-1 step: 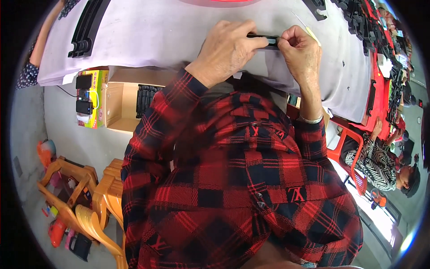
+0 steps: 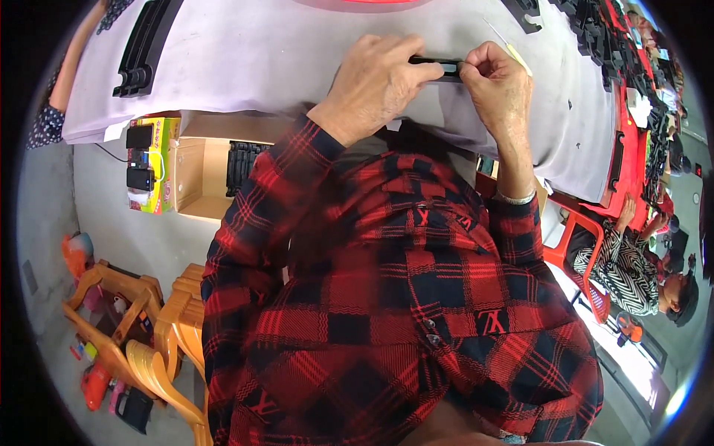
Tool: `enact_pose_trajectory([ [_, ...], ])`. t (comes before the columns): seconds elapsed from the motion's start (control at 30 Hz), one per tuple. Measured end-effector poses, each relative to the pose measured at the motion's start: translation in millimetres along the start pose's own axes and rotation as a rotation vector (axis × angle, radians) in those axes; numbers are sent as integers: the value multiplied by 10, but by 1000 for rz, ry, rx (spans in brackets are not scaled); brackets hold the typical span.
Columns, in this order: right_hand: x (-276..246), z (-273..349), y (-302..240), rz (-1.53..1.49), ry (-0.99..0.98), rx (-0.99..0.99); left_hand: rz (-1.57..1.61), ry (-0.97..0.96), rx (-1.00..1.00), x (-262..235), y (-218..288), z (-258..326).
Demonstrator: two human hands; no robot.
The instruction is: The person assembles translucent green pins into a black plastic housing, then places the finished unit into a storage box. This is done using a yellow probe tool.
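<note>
Over the pale cloth on the table, my left hand (image 2: 384, 83) is closed around a slim black plastic part (image 2: 451, 68). A greyish strip shows along the middle of that part; its left end is hidden behind my fingers. At the part's right end, my right hand (image 2: 500, 88) is closed, thumb and fingertips pressed together. Whatever small thing lies between those fingertips is hidden. Just beyond my right hand rests a thin metal pick with a pale yellow handle (image 2: 518, 58).
Long black plastic pieces (image 2: 141, 63) lie at the far left, and another black piece (image 2: 526, 16) at the far right. A cardboard box (image 2: 201, 167) stands below the table's left edge, beside phones (image 2: 140, 178). Black parts crowd a red table (image 2: 632, 156); another person's arm (image 2: 71, 63) appears left.
</note>
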State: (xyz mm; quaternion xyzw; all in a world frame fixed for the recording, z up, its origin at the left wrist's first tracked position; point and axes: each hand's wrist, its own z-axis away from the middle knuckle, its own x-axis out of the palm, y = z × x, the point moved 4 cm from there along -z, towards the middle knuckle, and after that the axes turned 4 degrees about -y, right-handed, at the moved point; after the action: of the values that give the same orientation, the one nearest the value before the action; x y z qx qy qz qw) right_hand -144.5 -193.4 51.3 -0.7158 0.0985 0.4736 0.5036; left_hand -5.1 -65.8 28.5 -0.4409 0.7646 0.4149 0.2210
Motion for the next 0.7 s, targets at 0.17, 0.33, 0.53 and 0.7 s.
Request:
enact_pose_trajectory([
  [0.17,12,11,20,-1,-7,-7,-63,-50,-4,35,6,10],
  [0.33,0,21,-34,31,-1,4,-59,-115,32,17,-42,-23],
  [0.53,33,5,-15,88,50,-26,-25,-186,144,-3,-132,-66],
  [0.7,19,21,-26,91,49,-26,-5,-193,145,8,-150,-70],
])
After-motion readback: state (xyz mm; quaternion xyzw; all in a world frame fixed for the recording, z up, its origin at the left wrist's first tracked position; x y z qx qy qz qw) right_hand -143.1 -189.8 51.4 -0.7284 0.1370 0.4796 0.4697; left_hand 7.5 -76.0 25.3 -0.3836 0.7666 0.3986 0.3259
